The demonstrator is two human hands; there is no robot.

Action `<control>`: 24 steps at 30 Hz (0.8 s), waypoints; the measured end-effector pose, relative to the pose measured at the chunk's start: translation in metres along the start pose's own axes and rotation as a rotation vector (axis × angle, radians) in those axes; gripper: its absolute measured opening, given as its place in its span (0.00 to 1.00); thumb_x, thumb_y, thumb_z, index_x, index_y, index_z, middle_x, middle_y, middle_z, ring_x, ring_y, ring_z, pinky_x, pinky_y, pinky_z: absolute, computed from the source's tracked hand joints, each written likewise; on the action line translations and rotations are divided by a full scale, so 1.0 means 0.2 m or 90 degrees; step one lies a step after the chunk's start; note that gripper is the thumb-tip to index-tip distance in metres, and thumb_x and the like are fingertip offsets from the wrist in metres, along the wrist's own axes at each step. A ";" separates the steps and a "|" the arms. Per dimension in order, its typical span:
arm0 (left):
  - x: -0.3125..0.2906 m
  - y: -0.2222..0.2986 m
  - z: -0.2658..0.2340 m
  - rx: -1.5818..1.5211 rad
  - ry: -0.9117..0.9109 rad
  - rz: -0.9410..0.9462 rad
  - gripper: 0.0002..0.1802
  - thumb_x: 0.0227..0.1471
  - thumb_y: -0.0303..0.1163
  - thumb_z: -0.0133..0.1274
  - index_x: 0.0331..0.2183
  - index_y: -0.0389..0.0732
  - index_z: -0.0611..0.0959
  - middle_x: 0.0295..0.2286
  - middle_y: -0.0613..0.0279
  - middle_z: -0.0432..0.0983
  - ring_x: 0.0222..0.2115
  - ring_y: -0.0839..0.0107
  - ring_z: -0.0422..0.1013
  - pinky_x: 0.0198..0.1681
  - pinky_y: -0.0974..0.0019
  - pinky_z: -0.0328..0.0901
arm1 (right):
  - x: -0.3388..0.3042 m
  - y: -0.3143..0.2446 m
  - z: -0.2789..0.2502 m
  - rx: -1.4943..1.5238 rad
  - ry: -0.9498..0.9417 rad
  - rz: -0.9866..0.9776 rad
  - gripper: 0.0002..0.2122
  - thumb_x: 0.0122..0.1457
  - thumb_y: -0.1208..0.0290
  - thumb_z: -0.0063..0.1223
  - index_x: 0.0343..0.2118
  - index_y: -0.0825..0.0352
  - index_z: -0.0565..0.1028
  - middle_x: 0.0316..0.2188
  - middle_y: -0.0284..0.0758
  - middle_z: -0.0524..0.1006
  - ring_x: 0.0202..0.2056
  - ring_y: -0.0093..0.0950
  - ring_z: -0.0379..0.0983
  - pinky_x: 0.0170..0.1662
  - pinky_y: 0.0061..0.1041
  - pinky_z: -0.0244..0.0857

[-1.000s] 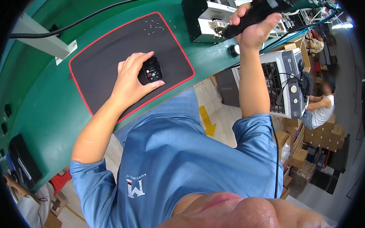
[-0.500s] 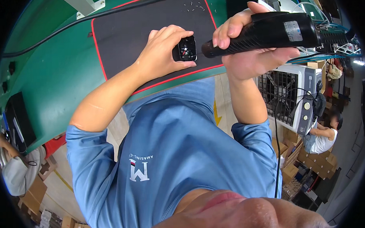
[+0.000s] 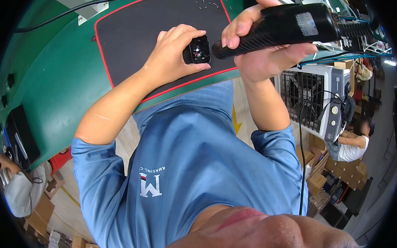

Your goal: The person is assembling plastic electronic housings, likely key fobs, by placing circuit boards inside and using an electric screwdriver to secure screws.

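Observation:
My left hand is closed round a small black open housing, thumb and fingers at its opposite edges. Inner parts, with a bit of red among them, show in its open face, which is turned toward the right. My right hand grips a thick black electric screwdriver held sideways, its nose toward the housing. A narrow gap appears between nose and housing; whether a thin bit bridges it I cannot tell. The black mat with red edging lies under my left hand.
Several small screws lie scattered at the mat's far right. A black cable crosses the green table past a metal bracket. An air cooler stands at the right. Other people sit at far left and right.
The screwdriver has moved a little left and away from me, its nose closer to the housing. The housing is tilted slightly differently in my left hand. The whole view has shifted slightly.

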State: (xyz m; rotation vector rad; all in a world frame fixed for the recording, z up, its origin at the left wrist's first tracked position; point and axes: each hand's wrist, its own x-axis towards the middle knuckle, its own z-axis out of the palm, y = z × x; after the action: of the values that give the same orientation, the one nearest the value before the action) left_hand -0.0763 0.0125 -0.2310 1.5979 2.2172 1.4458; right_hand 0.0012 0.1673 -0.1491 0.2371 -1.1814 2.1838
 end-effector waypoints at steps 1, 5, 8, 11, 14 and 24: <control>0.01 0.00 0.00 -0.006 -0.005 0.007 0.41 0.34 0.41 0.75 0.51 0.44 0.77 0.44 0.60 0.74 0.47 0.59 0.70 0.49 0.59 0.59 | 0.00 -0.01 0.03 -0.007 0.005 -0.007 0.48 0.52 0.21 0.37 0.52 0.71 0.68 0.22 0.39 0.74 0.18 0.27 0.70 0.21 0.25 0.67; 0.03 -0.01 -0.02 -0.010 -0.008 0.022 0.40 0.34 0.41 0.75 0.50 0.42 0.78 0.44 0.57 0.75 0.46 0.55 0.72 0.50 0.56 0.64 | 0.00 0.02 -0.08 -0.060 -0.092 0.022 0.46 0.54 0.22 0.37 0.52 0.69 0.70 0.22 0.35 0.73 0.20 0.25 0.70 0.25 0.26 0.70; 0.02 0.05 -0.04 0.032 -0.016 -0.024 0.38 0.34 0.38 0.76 0.48 0.41 0.80 0.45 0.53 0.76 0.47 0.53 0.73 0.50 0.56 0.69 | -0.02 0.01 0.02 -0.155 -0.084 -0.018 0.33 0.63 0.35 0.43 0.38 0.71 0.72 0.22 0.34 0.75 0.21 0.20 0.70 0.24 0.21 0.65; -0.02 -0.05 -0.04 -0.009 -0.042 -0.078 0.36 0.39 0.30 0.73 0.50 0.31 0.77 0.47 0.53 0.74 0.47 0.62 0.73 0.52 0.63 0.66 | -0.02 0.09 0.01 -0.160 -0.043 -0.067 0.32 0.63 0.41 0.50 0.50 0.73 0.68 0.25 0.34 0.74 0.20 0.17 0.69 0.26 0.20 0.67; 0.02 -0.07 -0.04 -0.023 -0.066 -0.121 0.32 0.41 0.28 0.72 0.49 0.29 0.79 0.47 0.54 0.74 0.48 0.64 0.72 0.54 0.63 0.64 | 0.01 0.07 0.03 -0.143 -0.023 -0.074 0.34 0.59 0.33 0.46 0.40 0.69 0.70 0.19 0.30 0.72 0.17 0.15 0.69 0.21 0.18 0.64; -0.01 -0.04 -0.01 0.090 -0.097 -0.037 0.36 0.38 0.27 0.74 0.50 0.31 0.78 0.48 0.48 0.73 0.50 0.56 0.70 0.55 0.58 0.64 | -0.03 0.08 0.03 -0.181 -0.027 -0.046 0.32 0.61 0.32 0.43 0.32 0.67 0.69 0.18 0.31 0.72 0.17 0.17 0.71 0.21 0.19 0.66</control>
State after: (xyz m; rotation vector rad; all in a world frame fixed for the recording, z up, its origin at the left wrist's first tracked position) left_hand -0.0832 0.0095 -0.2358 1.6089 2.3022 1.1356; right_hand -0.0044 0.1549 -0.1590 0.2021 -1.4665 1.9294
